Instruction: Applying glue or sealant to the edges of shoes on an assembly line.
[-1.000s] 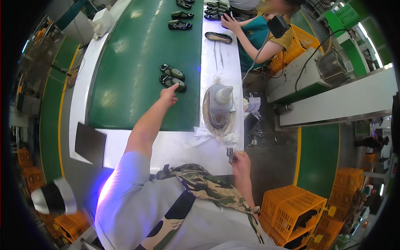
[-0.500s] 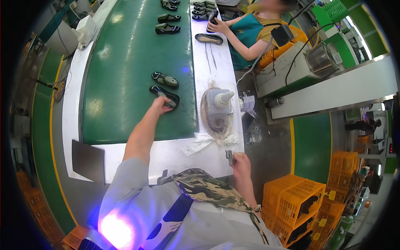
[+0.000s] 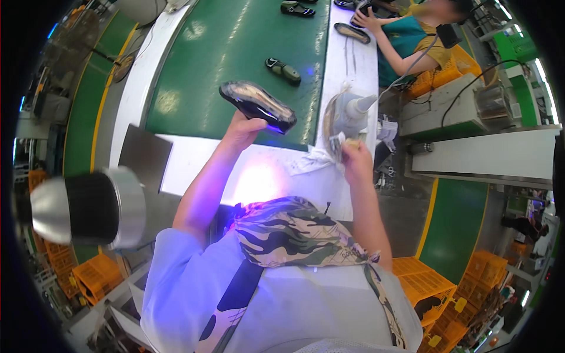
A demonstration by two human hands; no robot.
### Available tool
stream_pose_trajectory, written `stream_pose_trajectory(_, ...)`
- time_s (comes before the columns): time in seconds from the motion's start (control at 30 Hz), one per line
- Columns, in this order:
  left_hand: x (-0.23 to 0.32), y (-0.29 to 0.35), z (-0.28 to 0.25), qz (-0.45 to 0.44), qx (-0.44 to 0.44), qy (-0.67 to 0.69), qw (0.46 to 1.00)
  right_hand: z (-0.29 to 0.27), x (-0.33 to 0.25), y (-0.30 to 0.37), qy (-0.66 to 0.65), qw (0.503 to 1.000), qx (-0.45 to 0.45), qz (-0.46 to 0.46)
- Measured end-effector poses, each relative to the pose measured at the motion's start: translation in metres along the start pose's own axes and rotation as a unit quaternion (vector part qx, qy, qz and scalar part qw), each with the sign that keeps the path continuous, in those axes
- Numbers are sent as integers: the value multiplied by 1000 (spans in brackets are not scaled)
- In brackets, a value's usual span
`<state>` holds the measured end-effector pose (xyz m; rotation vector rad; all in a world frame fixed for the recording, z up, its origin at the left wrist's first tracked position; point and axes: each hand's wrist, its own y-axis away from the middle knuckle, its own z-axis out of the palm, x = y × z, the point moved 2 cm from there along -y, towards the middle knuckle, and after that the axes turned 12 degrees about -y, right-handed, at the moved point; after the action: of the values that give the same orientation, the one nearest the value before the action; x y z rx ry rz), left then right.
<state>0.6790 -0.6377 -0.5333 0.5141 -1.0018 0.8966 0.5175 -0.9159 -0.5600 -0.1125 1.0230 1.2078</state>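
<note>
The left hand was clamped around the side of the black shoe, its thumb along the glossy flank and the other fingers mostly hidden. The shoe was held up over the near end of the green belt, set slantwise, with its long pale face upward (whether that was the sole or the inside, I could not tell). The right hand had its fingers pinched together on a small greyish piece, too blurred to make out, just beside the bottle with the cone-shaped spout; whether piece and bottle touched was unclear. A crumpled white cloth lay nearby at the table's edge. The likeliest trouble seemed to be a slip: a one-sided grip on so shiny a surface could have let the shoe turn or drop. The bottle might have been knocked over by a careless swing of the right wrist, and the cloth could have snagged. Farther out, a second shoe lay on the belt, and a running belt might have carried it out of reach. Beyond, at the white table, a co-worker's hands held a dark shoe.
</note>
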Motion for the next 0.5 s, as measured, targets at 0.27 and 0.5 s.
stream_pose_trajectory(0.27, 27, 69, 54, 242, 43, -505, 827, 88, -5, -2, 86, 981, -171, -24)
stream_pose_trajectory(0.5, 45, 96, 70, 290, 83, -647, 701, 125, 2, 15, 48, 968, -243, -34)
